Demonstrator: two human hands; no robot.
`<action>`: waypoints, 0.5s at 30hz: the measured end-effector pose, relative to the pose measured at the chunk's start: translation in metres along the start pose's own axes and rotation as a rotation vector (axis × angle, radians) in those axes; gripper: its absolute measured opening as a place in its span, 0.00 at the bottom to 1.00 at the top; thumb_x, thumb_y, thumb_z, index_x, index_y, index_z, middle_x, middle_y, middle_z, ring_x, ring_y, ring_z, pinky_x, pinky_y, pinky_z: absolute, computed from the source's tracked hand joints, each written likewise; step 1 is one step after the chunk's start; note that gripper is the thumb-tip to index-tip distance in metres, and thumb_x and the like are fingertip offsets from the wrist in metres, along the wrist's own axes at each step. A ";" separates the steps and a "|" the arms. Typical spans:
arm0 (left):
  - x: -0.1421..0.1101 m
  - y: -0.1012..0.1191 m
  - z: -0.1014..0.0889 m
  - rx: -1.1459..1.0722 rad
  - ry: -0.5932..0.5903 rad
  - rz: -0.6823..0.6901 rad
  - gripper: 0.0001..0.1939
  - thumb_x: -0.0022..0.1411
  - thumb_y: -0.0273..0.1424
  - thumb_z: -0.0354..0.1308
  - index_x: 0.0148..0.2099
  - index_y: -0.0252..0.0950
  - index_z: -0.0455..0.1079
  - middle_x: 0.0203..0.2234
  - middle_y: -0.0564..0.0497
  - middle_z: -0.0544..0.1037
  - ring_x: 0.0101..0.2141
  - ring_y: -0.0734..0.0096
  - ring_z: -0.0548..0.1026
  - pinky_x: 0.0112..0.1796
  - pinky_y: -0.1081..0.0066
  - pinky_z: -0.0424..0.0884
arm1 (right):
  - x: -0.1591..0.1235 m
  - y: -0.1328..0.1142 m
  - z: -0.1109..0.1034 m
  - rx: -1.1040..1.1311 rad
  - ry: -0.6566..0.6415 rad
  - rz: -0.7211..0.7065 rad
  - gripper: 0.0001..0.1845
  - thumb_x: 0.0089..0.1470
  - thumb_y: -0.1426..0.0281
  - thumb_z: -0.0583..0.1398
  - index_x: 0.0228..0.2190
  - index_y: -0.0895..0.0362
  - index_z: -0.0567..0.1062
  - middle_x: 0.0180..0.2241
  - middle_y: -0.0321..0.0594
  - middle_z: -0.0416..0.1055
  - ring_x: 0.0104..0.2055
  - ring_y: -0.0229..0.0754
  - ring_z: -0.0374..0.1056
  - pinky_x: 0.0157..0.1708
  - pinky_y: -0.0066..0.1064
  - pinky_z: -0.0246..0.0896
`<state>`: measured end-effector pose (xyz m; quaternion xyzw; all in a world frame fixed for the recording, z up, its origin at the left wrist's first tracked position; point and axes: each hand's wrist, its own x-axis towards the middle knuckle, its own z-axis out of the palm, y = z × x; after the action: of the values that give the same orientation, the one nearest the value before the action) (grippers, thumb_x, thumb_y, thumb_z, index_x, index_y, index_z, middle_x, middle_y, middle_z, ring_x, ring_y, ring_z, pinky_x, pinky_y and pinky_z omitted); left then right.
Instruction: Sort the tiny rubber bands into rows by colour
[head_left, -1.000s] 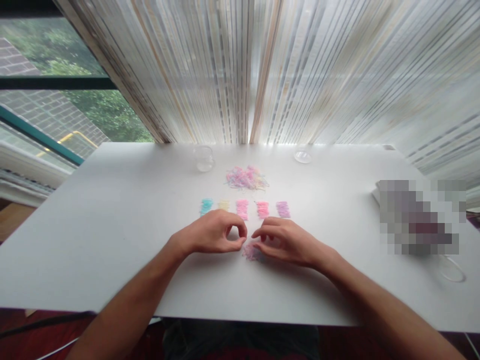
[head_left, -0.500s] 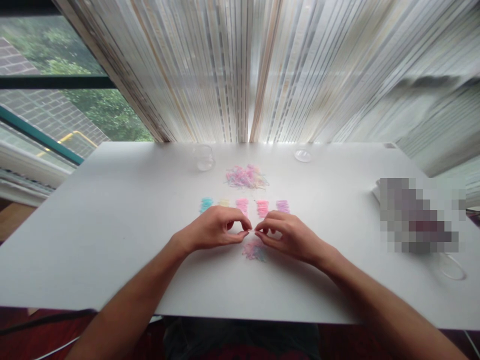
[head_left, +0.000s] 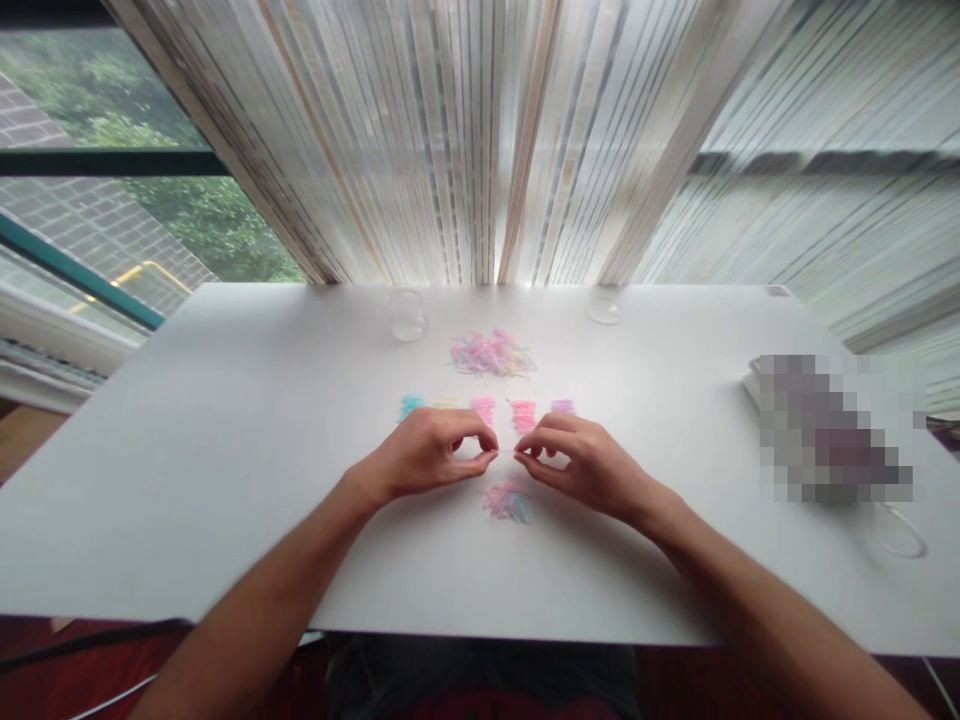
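My left hand and my right hand face each other above the table, thumb and fingertips pinched. Between the two pinches runs a thin pale rubber band, drawn straight. Just below it lies a small loose heap of pink and blue bands. Behind my hands sit sorted bundles: teal, pale yellow, pink, coral pink and purple. My fingers partly cover some of these. Farther back is a larger mixed pile of pastel bands.
A clear jar stands at the back left of the white table, and a clear round lid lies at the back right. On the right side rests a blurred-out object with a white loop. A striped curtain hangs behind.
The gap between my fingertips has widened, and the band between them is longer. Both hands have risen slightly in view. At the right, the curtain has shifted, showing more of the window.
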<state>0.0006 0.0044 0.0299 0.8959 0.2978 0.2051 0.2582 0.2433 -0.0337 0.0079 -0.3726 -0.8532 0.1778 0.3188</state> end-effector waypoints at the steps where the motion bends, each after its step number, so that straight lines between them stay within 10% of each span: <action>1: 0.000 0.000 0.000 0.007 0.008 0.010 0.06 0.64 0.28 0.58 0.37 0.36 0.77 0.29 0.53 0.80 0.25 0.76 0.66 0.30 0.75 0.63 | 0.000 0.000 0.000 0.002 0.002 -0.002 0.07 0.62 0.72 0.59 0.34 0.55 0.78 0.30 0.40 0.73 0.30 0.38 0.67 0.31 0.28 0.62; 15: 0.000 0.000 0.001 0.042 0.029 0.038 0.06 0.65 0.28 0.58 0.36 0.37 0.76 0.29 0.53 0.81 0.26 0.75 0.68 0.30 0.75 0.63 | 0.000 -0.001 -0.002 0.013 0.031 -0.017 0.04 0.62 0.71 0.61 0.36 0.56 0.78 0.30 0.39 0.72 0.30 0.38 0.67 0.31 0.29 0.62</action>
<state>0.0012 0.0046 0.0290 0.9035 0.2885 0.2169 0.2310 0.2439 -0.0345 0.0098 -0.3659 -0.8502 0.1748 0.3357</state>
